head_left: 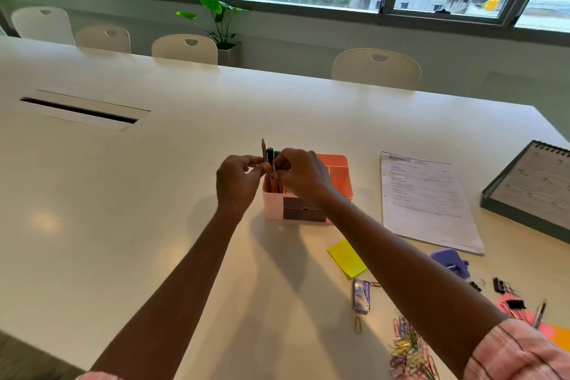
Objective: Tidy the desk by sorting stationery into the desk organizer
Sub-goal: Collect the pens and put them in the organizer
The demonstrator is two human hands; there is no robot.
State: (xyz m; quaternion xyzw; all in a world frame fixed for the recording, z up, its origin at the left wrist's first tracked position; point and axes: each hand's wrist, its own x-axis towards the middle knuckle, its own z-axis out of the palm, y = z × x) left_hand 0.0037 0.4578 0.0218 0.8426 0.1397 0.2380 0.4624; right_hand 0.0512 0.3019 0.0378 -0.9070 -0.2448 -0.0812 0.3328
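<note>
Near edge of table (123, 210): loose paper clips (407, 348), a staple box (361, 295), a yellow sticky pad (347, 257). Mid-table: the pink organizer (337, 173), upright, with pens (270, 156) standing in its left compartment. Left hand (239, 182) and right hand (302, 174) meet above that compartment, fingers curled, both pinching the pens. To the right of the organizer lies a printed sheet (425, 200), flat.

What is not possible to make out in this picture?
Head view:
Lower ends of the brown pencil and black pen: hidden inside the pink plastic desk organizer.
Which one the left hand or right hand grips: fingers overlap.
Text on the white printed sheet: too small, blurred.
Heap of coloured paper clips: cut by bottom edge.
</note>
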